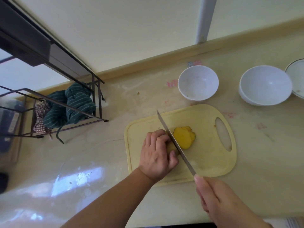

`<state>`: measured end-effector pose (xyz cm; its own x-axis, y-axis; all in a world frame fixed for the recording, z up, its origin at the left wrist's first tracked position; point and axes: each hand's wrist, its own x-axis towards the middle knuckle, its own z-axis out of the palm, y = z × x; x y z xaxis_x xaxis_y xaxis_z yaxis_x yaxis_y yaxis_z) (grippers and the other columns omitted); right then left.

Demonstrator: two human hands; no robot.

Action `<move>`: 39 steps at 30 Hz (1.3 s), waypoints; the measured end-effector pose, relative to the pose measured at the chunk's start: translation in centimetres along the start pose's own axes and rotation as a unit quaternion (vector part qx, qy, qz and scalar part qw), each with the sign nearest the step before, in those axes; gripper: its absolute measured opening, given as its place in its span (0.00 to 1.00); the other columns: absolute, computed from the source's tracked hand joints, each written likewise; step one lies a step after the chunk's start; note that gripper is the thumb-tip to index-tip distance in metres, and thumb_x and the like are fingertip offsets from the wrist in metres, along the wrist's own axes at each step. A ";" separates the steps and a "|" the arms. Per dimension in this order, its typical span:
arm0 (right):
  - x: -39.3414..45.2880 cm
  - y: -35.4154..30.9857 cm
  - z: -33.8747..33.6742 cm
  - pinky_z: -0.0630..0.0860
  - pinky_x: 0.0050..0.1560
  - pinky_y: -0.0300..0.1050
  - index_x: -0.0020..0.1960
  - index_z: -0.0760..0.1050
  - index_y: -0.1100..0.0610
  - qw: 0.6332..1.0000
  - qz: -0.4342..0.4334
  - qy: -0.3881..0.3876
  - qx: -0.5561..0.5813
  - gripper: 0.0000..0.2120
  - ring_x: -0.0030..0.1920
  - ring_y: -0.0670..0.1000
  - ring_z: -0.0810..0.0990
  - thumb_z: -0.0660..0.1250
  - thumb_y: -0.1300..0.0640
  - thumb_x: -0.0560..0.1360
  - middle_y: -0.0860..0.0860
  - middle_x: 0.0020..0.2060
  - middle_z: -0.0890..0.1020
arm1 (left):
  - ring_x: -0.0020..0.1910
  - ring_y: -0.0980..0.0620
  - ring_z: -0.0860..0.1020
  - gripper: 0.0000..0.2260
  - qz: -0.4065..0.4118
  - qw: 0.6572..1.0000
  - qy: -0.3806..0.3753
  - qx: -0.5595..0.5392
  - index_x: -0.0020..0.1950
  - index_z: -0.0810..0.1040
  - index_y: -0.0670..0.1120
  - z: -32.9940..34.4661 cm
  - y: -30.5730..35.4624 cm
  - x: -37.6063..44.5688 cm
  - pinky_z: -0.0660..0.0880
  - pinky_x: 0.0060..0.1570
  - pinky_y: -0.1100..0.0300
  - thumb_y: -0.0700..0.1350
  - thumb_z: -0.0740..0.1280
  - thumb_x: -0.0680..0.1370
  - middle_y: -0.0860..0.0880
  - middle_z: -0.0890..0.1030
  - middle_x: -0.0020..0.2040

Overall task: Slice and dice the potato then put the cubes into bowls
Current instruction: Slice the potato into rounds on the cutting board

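- A pale, glossy kitchen surface (246,145) runs along a cream wall, daylight glaring off its near-left part.
- The potato (171,146) lies mid-board on a yellow cutting board (205,162) near the surface's front edge; only a small uncut end shows, with a fan of yellow slices (184,137) fallen just beside it on the right.
- It looks firm and wet-faced, likely slippery; the shrinking end leaves little room, so hold is best taken well back from the blade.
- The left hand (158,155) grips that end, fingers curled over it, thumb at its near side.
- The right hand (213,198) is closed round the handle of a knife (174,142), its blade laid diagonally between end and slices.
- Two white bowls (198,83) (264,85) wait beyond the board towards the back edge; a plate (296,76) touches the right one.
- A wire rack (97,102) holding cloths (72,106) stands at the back-left corner.
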<state>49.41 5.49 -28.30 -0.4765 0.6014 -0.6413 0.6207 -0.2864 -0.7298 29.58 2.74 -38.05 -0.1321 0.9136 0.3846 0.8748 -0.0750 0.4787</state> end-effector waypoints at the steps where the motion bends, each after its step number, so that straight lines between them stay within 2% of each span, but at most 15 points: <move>1: 0.4 0.1 -0.1 0.67 0.35 0.49 0.32 0.66 0.57 1.000 -0.014 -0.003 -0.001 0.30 0.27 0.45 0.67 0.50 0.30 0.70 0.50 0.23 0.68 | 0.48 0.41 0.73 0.13 -0.001 1.000 -0.001 -0.001 0.57 0.70 0.41 -0.1 0.0 0.0 0.74 0.48 0.48 0.47 0.63 0.76 0.36 0.79 0.51; 5: -0.9 1.5 1.1 0.64 0.28 0.42 0.27 0.67 0.51 0.999 -0.021 0.024 -0.001 0.33 0.21 0.38 0.70 0.51 0.20 0.65 0.48 0.17 0.70 | 0.48 0.41 0.73 0.12 0.005 1.000 -0.003 0.002 0.56 0.70 0.41 -0.1 0.0 0.1 0.73 0.48 0.49 0.47 0.62 0.77 0.36 0.78 0.50; 8: -2.3 3.3 2.5 0.56 0.30 0.48 0.18 0.67 0.49 0.980 0.018 0.104 0.171 0.36 0.18 0.28 0.65 0.60 0.15 0.50 0.46 0.09 0.61 | 0.49 0.42 0.73 0.12 0.000 1.000 -0.003 -0.001 0.56 0.70 0.41 -0.1 -0.1 0.0 0.73 0.48 0.49 0.48 0.62 0.77 0.36 0.79 0.50; 9: -2.5 3.5 2.7 0.53 0.29 0.49 0.18 0.67 0.50 0.978 0.016 0.101 0.179 0.36 0.18 0.28 0.66 0.61 0.15 0.49 0.46 0.10 0.62 | 0.49 0.42 0.72 0.12 -0.004 1.000 -0.003 -0.003 0.56 0.70 0.42 -0.1 -0.1 0.0 0.73 0.48 0.49 0.48 0.62 0.77 0.36 0.78 0.50; 10: -2.4 3.3 2.5 0.54 0.28 0.51 0.19 0.68 0.49 0.986 0.006 0.092 0.140 0.35 0.19 0.31 0.69 0.59 0.15 0.53 0.48 0.11 0.64 | 0.49 0.42 0.72 0.12 -0.007 1.000 -0.002 -0.005 0.56 0.70 0.42 0.0 -0.1 0.0 0.73 0.49 0.49 0.48 0.62 0.77 0.36 0.78 0.50; 12: -1.5 2.3 1.5 0.66 0.32 0.52 0.24 0.69 0.49 0.997 0.001 0.048 0.058 0.30 0.25 0.40 0.74 0.54 0.23 0.63 0.53 0.19 0.71 | 0.50 0.42 0.72 0.12 -0.009 1.000 -0.001 -0.005 0.56 0.70 0.42 0.0 -0.2 0.0 0.73 0.49 0.49 0.48 0.62 0.77 0.36 0.78 0.51; 14: -0.2 2.2 0.7 0.70 0.38 0.47 0.29 0.71 0.48 1.000 -0.003 0.019 -0.007 0.26 0.27 0.44 0.71 0.50 0.28 0.66 0.49 0.23 0.73 | 0.50 0.42 0.72 0.13 -0.009 1.000 -0.001 -0.003 0.56 0.70 0.42 0.0 -0.2 0.0 0.73 0.49 0.49 0.48 0.62 0.77 0.36 0.78 0.51; 16: 0.8 1.8 0.8 0.70 0.40 0.50 0.30 0.70 0.50 1.000 -0.008 0.006 -0.017 0.26 0.28 0.43 0.69 0.49 0.30 0.69 0.48 0.24 0.71 | 0.50 0.42 0.73 0.12 -0.008 1.000 0.002 -0.003 0.56 0.70 0.42 0.0 -0.1 0.0 0.73 0.49 0.49 0.49 0.61 0.78 0.36 0.78 0.50; 19: 1.6 1.8 1.3 0.70 0.40 0.55 0.29 0.65 0.54 1.000 -0.021 -0.003 -0.011 0.27 0.28 0.45 0.68 0.51 0.33 0.72 0.50 0.23 0.69 | 0.51 0.42 0.73 0.13 -0.006 1.000 0.009 -0.005 0.56 0.70 0.42 0.0 -0.2 -0.1 0.73 0.49 0.49 0.51 0.58 0.81 0.36 0.78 0.50; 21: 1.7 1.7 1.1 0.68 0.33 0.51 0.30 0.65 0.55 1.000 -0.022 -0.007 0.004 0.27 0.26 0.45 0.66 0.51 0.32 0.72 0.49 0.22 0.68 | 0.50 0.42 0.73 0.12 -0.002 1.000 0.012 -0.002 0.56 0.70 0.42 0.0 -0.2 0.0 0.73 0.49 0.50 0.50 0.59 0.80 0.37 0.78 0.51; 23: 1.7 1.6 0.5 0.62 0.26 0.41 0.32 0.65 0.56 0.998 0.010 -0.025 0.051 0.26 0.22 0.44 0.64 0.52 0.34 0.73 0.48 0.21 0.66 | 0.50 0.43 0.72 0.11 0.007 1.000 0.013 0.005 0.56 0.70 0.42 -0.1 -0.1 -0.1 0.73 0.50 0.51 0.49 0.61 0.78 0.39 0.76 0.52; 26: 1.8 1.5 -0.9 0.52 0.25 0.40 0.36 0.64 0.58 0.978 0.094 -0.097 0.160 0.25 0.22 0.49 0.56 0.53 0.37 0.77 0.51 0.24 0.61 | 0.51 0.44 0.72 0.11 0.019 1.000 0.012 0.009 0.56 0.69 0.43 -0.3 0.0 -0.2 0.72 0.51 0.52 0.50 0.60 0.80 0.44 0.71 0.55; 30: 2.1 1.6 -2.3 0.54 0.25 0.37 0.37 0.67 0.56 0.956 0.139 -0.128 0.225 0.25 0.23 0.48 0.55 0.55 0.33 0.75 0.52 0.26 0.62 | 0.51 0.43 0.72 0.11 0.017 1.000 0.009 0.017 0.57 0.70 0.43 -0.4 0.1 -0.5 0.73 0.52 0.50 0.48 0.61 0.79 0.44 0.71 0.56; 34: 1.7 0.8 -2.7 0.56 0.24 0.38 0.39 0.66 0.57 0.955 0.144 -0.138 0.221 0.26 0.22 0.48 0.56 0.53 0.34 0.77 0.52 0.27 0.63 | 0.54 0.41 0.72 0.11 0.022 1.000 0.013 0.014 0.57 0.69 0.43 -0.4 0.2 -0.9 0.72 0.57 0.47 0.48 0.60 0.78 0.44 0.71 0.57; 39: 0.2 -0.6 -2.5 0.56 0.25 0.42 0.32 0.64 0.55 0.979 0.096 -0.107 0.146 0.26 0.22 0.50 0.57 0.53 0.33 0.75 0.52 0.25 0.63 | 0.57 0.41 0.72 0.12 0.004 1.000 0.008 0.014 0.59 0.69 0.44 -0.6 0.4 -1.1 0.71 0.61 0.46 0.50 0.59 0.80 0.45 0.71 0.59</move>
<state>50.46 7.60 -27.34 -0.5073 0.3555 -0.7850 0.5212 -0.5989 -0.6080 29.76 1.47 -37.83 -0.1331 0.9063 0.4012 0.8886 -0.0702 0.4533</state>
